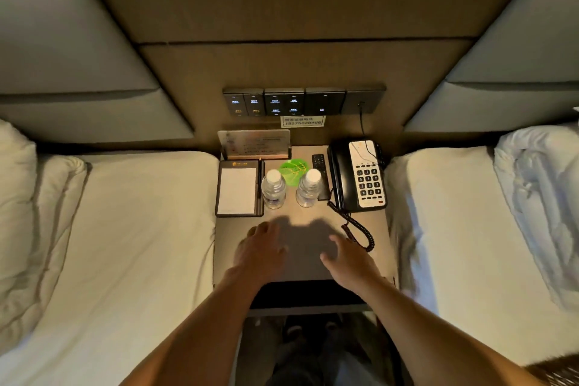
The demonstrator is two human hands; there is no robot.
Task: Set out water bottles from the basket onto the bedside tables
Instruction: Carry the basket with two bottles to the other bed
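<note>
Two clear plastic water bottles with white caps (273, 189) (309, 188) stand upright on grey-brown bedside table (300, 260), side by side, apart. Green round coaster (291, 167) behind, partly hidden by them. Black remote (320, 163) partly behind right-hand bottle. Labels unreadable. Left hand (261, 249), right hand (347, 255) both empty, fingers spread, over table near edge; contact with surface unclear.
</note>
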